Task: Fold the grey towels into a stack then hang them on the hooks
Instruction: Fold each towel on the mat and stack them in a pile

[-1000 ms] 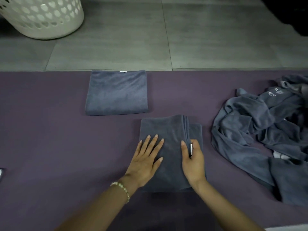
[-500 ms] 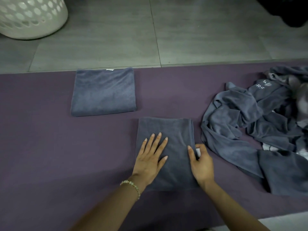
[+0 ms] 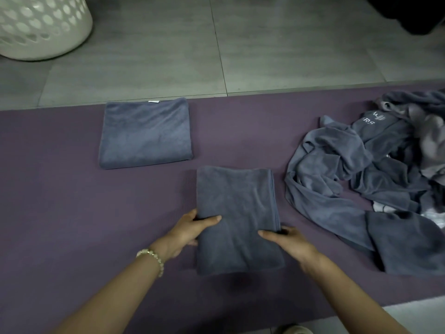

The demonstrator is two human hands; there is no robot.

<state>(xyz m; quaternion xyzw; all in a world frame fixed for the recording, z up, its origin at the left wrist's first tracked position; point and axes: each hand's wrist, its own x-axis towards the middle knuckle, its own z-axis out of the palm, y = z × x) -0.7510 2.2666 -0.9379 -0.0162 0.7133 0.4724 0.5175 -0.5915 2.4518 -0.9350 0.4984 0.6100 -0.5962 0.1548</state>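
Observation:
A folded grey towel [image 3: 237, 208] lies on the purple mat in front of me, long side running away from me. My left hand [image 3: 190, 229] grips its left edge, thumb on top and fingers tucked under. My right hand [image 3: 287, 239] grips its right edge the same way. A second folded grey towel [image 3: 145, 133] lies flat at the mat's far edge, up and to the left. A heap of unfolded grey towels [image 3: 366, 179] sits to the right. No hooks are in view.
The purple mat [image 3: 60, 213] covers the floor across the view. Beyond it are grey floor tiles [image 3: 277, 44]. A white perforated laundry basket [image 3: 41, 25] stands at the far left. Something dark [image 3: 414, 13] is at the top right corner.
Both hands left the top of the near towel, where they lay flat, and moved to its side edges, now gripping it left and right.

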